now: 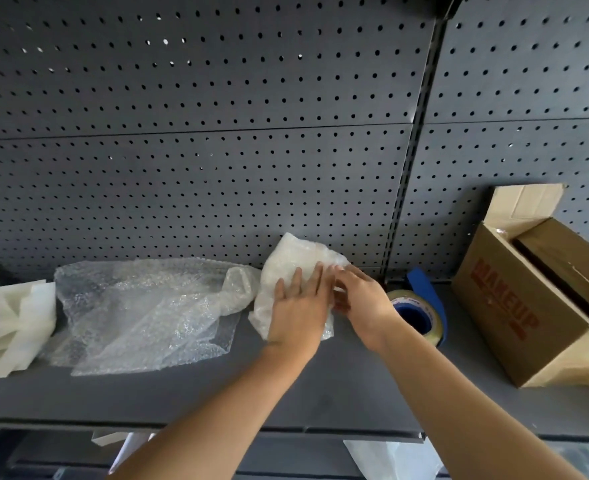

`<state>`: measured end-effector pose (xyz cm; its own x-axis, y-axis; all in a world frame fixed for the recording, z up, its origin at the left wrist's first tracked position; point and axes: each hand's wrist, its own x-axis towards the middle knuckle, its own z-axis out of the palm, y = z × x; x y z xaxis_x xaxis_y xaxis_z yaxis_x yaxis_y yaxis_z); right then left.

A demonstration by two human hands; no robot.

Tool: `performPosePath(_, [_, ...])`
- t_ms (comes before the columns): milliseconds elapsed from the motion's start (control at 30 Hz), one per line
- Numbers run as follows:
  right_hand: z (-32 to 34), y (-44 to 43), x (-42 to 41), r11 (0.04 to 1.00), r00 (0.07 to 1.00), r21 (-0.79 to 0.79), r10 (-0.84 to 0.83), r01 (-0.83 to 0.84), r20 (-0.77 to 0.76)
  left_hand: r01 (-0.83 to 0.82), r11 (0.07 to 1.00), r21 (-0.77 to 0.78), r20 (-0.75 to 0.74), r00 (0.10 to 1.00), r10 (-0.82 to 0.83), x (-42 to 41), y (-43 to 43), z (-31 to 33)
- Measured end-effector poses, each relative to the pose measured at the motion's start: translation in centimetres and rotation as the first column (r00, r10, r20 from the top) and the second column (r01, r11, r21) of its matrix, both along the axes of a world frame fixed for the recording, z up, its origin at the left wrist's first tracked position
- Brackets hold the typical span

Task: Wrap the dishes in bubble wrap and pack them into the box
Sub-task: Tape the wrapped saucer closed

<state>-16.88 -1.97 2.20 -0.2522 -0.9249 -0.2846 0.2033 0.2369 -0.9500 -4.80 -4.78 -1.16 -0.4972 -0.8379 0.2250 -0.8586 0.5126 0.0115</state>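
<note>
A bundle wrapped in bubble wrap (293, 261) lies on the dark shelf near the pegboard; what is inside it is hidden. My left hand (298, 306) lies flat on the bundle with its fingers straight. My right hand (359, 299) touches the bundle's right edge, and its fingertips seem to pinch the wrap there. A loose sheet of bubble wrap (147, 313) spreads out to the left. An open brown cardboard box (514, 306) with red print stands at the right.
A tape roll in a blue dispenser (421, 313) sits between the bundle and the box. White foam sheets (12, 327) lie at the far left. A dark pegboard wall (217, 150) rises behind the shelf. The shelf's front edge (217, 424) runs below my arms.
</note>
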Motion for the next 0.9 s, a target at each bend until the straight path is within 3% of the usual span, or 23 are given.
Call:
performPosePath(100, [-0.4, -1.4, -0.1, 0.995, 0.981, 0.099, 0.012, 0.008, -0.194, -0.056, 0.996, 0.074, 0.034, 0.998, 0.053, -0.7, 0.3, -0.1])
performPosePath(333, [-1.3, -3.9, 0.1, 0.989, 0.920, 0.140, 0.091, -0.040, -0.381, -0.118, 0.956, 0.269, 0.177, 0.982, 0.071, -1.0, 0.4, 1.9])
performPosePath(467, [-1.7, -4.8, 0.5, 0.996, 0.886, 0.084, 0.027, 0.013, -0.463, -0.015, 0.956, 0.294, -0.056, 0.998, 0.033, 1.3, -0.8, 3.5])
performPosePath(567, [-1.7, -5.1, 0.9, 0.996, 0.836, 0.081, 0.008, 0.044, -0.549, 0.002, 0.984, 0.177, -0.227, 0.973, 0.039, 3.7, -1.7, 3.1])
performPosePath(767, [1.1, -2.9, 1.8, 0.994, 0.714, 0.100, 0.097, -0.038, -0.694, -0.033, 0.996, 0.080, -0.295, 0.954, 0.055, 6.7, -2.7, 1.0])
performPosePath(900, [5.1, 2.5, -0.5, 0.996, 0.592, -0.031, 0.022, -0.079, -0.805, -0.038, 0.998, 0.044, -0.371, 0.927, 0.051, 7.2, -2.6, 0.8])
